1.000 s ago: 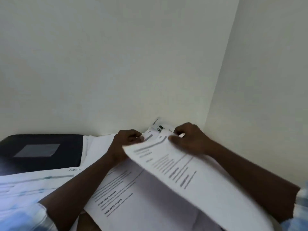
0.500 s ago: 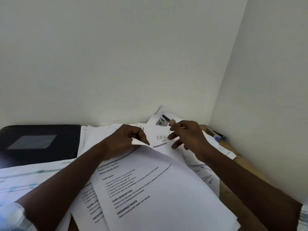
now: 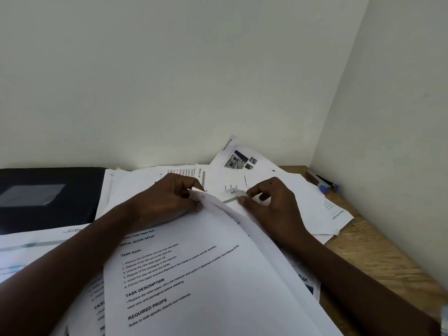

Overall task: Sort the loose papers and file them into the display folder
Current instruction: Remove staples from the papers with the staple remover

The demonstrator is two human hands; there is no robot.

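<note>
A heap of loose printed papers (image 3: 303,197) covers the wooden desk. On top, near me, lies a sheet headed "TASK GOAL" (image 3: 194,275), its far corner lifted. My left hand (image 3: 167,197) pinches that raised corner. My right hand (image 3: 269,202) is just right of it, fingers curled, pinching the corner of a sheet underneath, which bears a grey bar. The black display folder (image 3: 48,195) lies shut at the far left against the wall. A sheet with photos (image 3: 240,156) leans up at the back.
Walls close the desk in at the back and the right. A pen with a blue end (image 3: 323,185) lies in the far right corner. Bare wooden desk (image 3: 378,258) shows along the right side. More sheets (image 3: 29,251) spread at the left.
The sheet my right hand held up has come down onto the pile. My right hand has dropped lower and now pinches a sheet's corner under the lifted one. My view has tilted down.
</note>
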